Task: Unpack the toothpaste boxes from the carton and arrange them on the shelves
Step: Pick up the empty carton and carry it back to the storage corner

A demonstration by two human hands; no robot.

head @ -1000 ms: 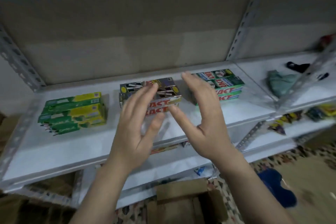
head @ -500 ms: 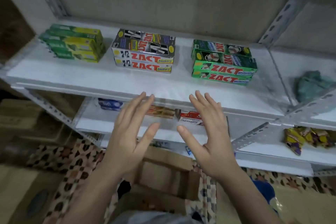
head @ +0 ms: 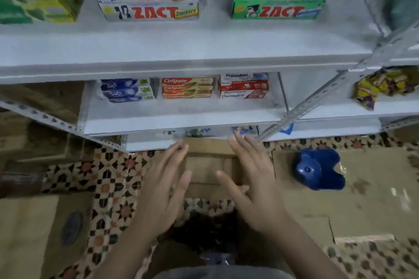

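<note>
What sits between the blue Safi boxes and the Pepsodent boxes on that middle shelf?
In the head view, a stack of Colgate boxes stands between the Safi boxes and the Pepsodent boxes, with small gaps of bare shelf on either side.

place: small shop | evidence: white metal shelves (head: 181,52) stocked with stacked branded toothpaste boxes (head: 149,2), snack packets (head: 383,86)

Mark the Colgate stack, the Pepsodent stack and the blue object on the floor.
Colgate stack (head: 187,87): head view, front face of the middle box.
Pepsodent stack (head: 243,86): head view, red front of the second box.
Blue object (head: 317,169): head view, its top surface.
</note>
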